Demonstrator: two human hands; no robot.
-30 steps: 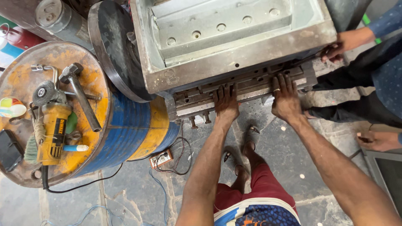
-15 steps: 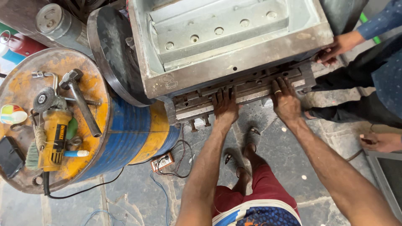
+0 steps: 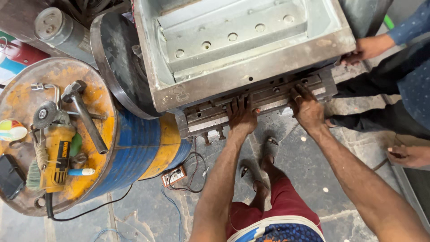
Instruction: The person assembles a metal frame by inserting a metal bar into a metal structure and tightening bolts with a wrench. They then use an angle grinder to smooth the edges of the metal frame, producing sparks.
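A large grey metal mould block with a hollowed top and round holes fills the upper middle. Below its front edge a slotted steel plate sticks out. My left hand presses flat on that plate, fingers spread. My right hand grips the plate's edge further right, a ring on one finger. Another person's hand holds the block's right corner.
A blue and orange drum on the left carries a yellow angle grinder, a hammer, a brush and a phone. A round metal disc leans by the block. Wires and a small circuit board lie on the stone floor.
The view has shifted slightly. Both my hands stay on the slotted plate; the other person's hand stays at the block's right corner.
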